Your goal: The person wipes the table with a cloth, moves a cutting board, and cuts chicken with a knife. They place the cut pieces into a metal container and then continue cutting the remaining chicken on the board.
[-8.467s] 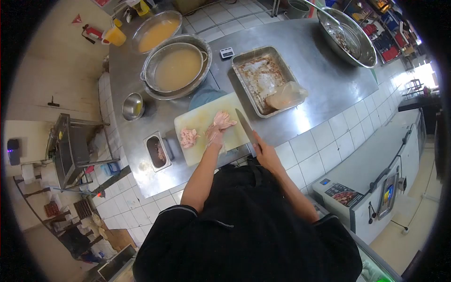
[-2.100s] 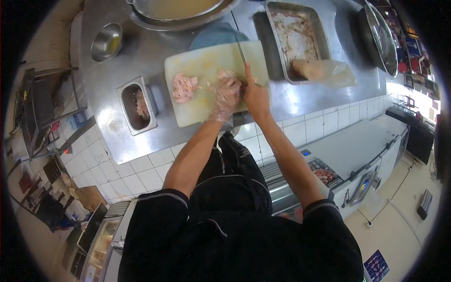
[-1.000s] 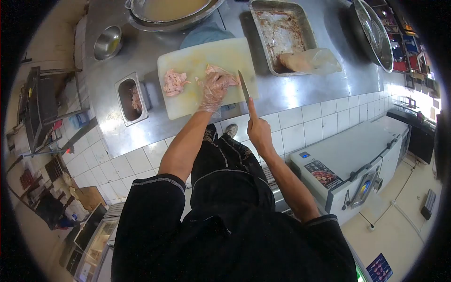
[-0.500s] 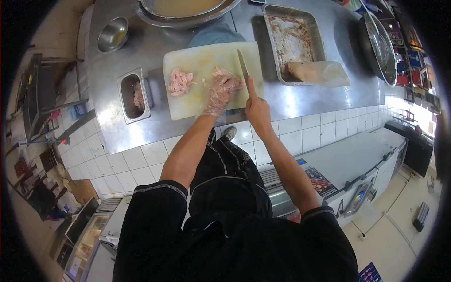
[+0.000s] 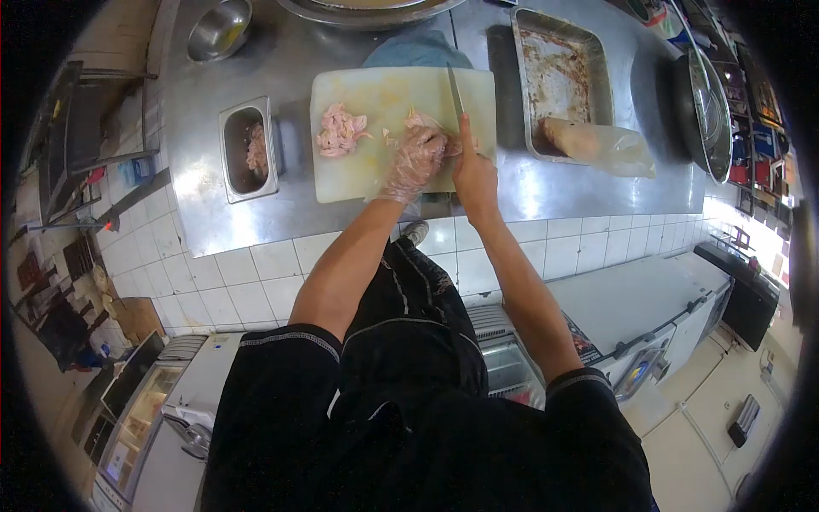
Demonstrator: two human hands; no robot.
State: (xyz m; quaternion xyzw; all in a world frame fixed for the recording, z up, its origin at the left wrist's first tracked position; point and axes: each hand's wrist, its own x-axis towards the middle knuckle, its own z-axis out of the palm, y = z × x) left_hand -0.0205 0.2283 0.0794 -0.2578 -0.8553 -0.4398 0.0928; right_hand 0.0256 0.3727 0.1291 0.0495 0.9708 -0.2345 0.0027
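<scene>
My left hand [image 5: 420, 156], in a clear plastic glove, presses with curled fingers on a piece of raw pink meat [image 5: 424, 121] on the white cutting board [image 5: 367, 183]. My bare right hand [image 5: 475, 181] is closed round the handle of a kitchen knife [image 5: 456, 89], its blade pointing away from me, just right of the left hand. A pile of cut raw meat [image 5: 340, 130] lies on the board's left side. Small scraps sit between that pile and my gloved hand. What lies under the left fingers is partly hidden.
Left of the board stands a metal container [image 5: 270, 173] with meat in it; behind it is a steel bowl [image 5: 220, 32]. A stained baking tray [image 5: 558, 60] holds one end of a plastic bag [image 5: 616, 152] at right. A blue cloth [image 5: 416, 51] lies behind the board.
The camera view has shifted, so the table sits higher and slightly right. The knife has moved closer to my left hand. Both hands keep their grip.
</scene>
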